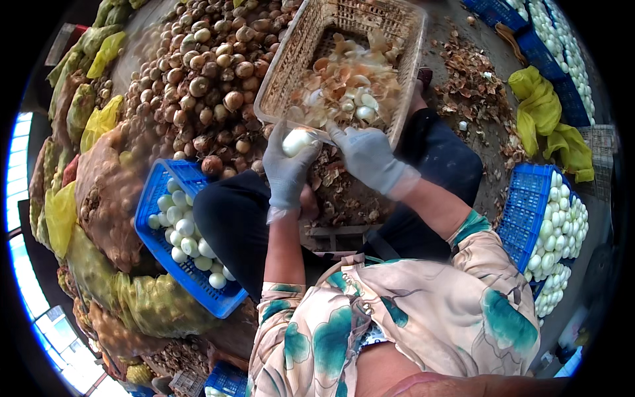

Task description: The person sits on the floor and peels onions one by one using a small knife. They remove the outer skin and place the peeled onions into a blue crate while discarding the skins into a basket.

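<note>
In front of me, my left hand (286, 173), in a pale work glove, holds a peeled white onion (299, 142). My right hand (369, 158), gloved alike, is closed around a small knife (323, 136); its blade reaches the onion's right side and its handle is hidden in the fist. Both hands are at the near rim of a dirty cream plastic crate (337, 11). Loose onion skins (327, 79) lie inside that crate, with a few white onion pieces (366, 111) among them.
Unpeeled onions (198, 87) are heaped at the far left. By my left knee, a blue crate (218, 297) contains peeled onions (185, 227). Another blue crate (526, 208) with peeled onions stands at right, near yellow mesh sacks (536, 104). Skins (469, 74) litter the floor.
</note>
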A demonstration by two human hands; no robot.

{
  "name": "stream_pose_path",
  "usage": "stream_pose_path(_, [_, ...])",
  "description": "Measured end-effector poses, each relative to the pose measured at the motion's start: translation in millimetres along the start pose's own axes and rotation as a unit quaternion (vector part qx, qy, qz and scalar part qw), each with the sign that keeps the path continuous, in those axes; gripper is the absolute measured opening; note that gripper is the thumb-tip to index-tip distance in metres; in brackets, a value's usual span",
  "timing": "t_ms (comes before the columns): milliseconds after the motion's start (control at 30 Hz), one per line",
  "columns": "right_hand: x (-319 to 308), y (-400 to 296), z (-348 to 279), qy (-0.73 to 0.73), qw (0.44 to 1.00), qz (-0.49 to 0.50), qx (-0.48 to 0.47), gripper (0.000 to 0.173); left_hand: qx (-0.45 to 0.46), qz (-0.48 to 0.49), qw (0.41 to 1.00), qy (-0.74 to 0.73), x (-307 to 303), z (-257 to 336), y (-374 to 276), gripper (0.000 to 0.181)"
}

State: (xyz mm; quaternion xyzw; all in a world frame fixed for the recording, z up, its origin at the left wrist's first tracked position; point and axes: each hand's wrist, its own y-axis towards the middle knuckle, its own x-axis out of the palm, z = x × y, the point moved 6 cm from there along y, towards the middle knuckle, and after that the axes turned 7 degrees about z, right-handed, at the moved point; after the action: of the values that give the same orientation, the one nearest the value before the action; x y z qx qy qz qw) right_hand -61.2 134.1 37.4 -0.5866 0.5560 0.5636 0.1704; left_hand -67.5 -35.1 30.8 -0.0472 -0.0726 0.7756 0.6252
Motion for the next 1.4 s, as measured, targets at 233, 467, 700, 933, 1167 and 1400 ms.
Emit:
stream_pose_path(233, [12.4, 3.7, 49.4, 0.531, 0.719, -0.182, 0.410, 0.042, 0.032, -0.053, 0.998, -0.009, 14.4, 10.6, -10.4, 0.086])
stream_pose_path(467, [45.2, -13.1, 52.4, 0.533, 0.690, -0.190, 0.451, 0.060, 0.031, -0.056, 0.996, -0.067, 27.1, 26.3, -20.5, 0.086])
stream_pose_path(700, [30.9, 8.3, 22.9, 0.759, 0.503, -0.029, 0.413, 0.051, 0.225, -0.076, 0.961, 0.145, 25.3, 47.7, -27.7, 0.096])
stream_pose_path(933, [26.9, -6.0, 53.1, 0.583, 0.684, 0.032, 0.437, 0.027, -0.002, -0.101, 0.983, -0.150, 40.6, 7.6, -25.8, 0.082])
stream_pose_path(1167, [-17.1, 4.4, 37.2, 0.440, 0.869, -0.002, 0.226, 0.030, -0.028, -0.120, 0.960, -0.250, 29.0, -5.5, -11.7, 0.084])
stream_pose_path(1400, [-45.7, 5.3, 13.2, 0.139, 0.989, 0.047, -0.024, 0.045, 0.012, -0.033, 0.986, -0.160, 9.1, -14.9, 2.5, 0.069])
